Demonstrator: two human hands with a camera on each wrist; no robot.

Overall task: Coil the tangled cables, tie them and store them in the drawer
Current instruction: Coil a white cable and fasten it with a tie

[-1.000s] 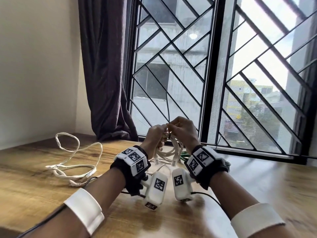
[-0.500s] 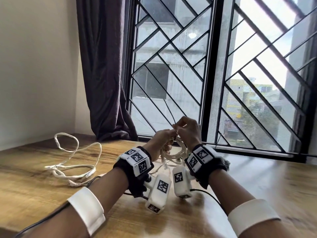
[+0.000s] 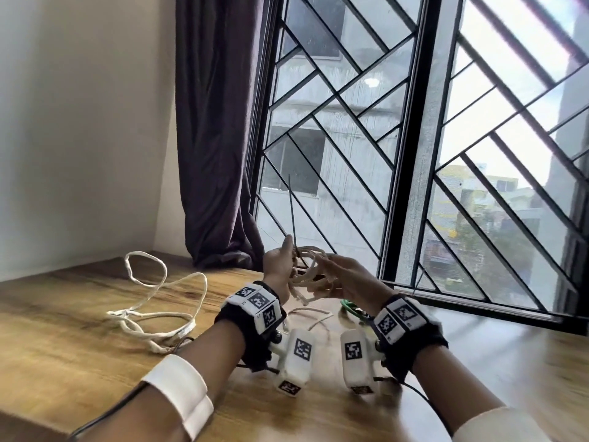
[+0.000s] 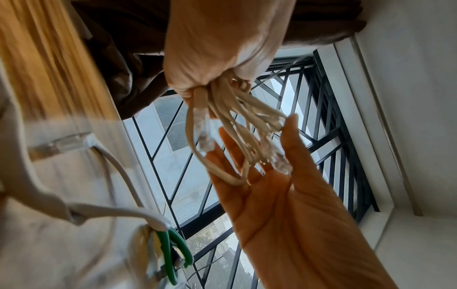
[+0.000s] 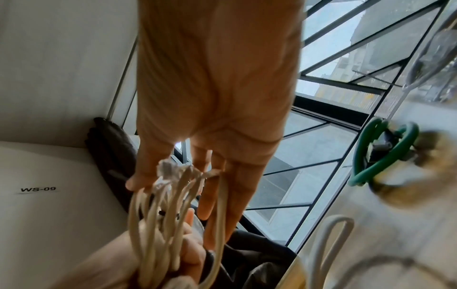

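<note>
My left hand (image 3: pixel 280 266) grips a coil of beige cable (image 3: pixel 307 269), held up above the wooden table (image 3: pixel 79 346) in front of the window. A thin black tie (image 3: pixel 292 212) stands straight up from that grip. In the left wrist view the left hand (image 4: pixel 222 48) bunches the coil's loops (image 4: pixel 235 121), and clear plugs hang from them. My right hand (image 3: pixel 341 279) is open to the right of the coil, fingers straight, fingertips touching the loops. The right wrist view shows the right hand (image 5: pixel 215 97) with its straight fingers among the loops (image 5: pixel 173 205).
A second beige cable (image 3: pixel 153 301) lies in loose loops on the table to the left. A white cable (image 3: pixel 312 317) and a green cable (image 3: pixel 350 306) lie below the hands. A dark curtain (image 3: pixel 216 138) and a barred window (image 3: pixel 414 154) stand behind. No drawer is in view.
Both hands were clasped together on the coil. Now the right hand has opened and drawn right, and the black tie sticks up from the left hand's grip.
</note>
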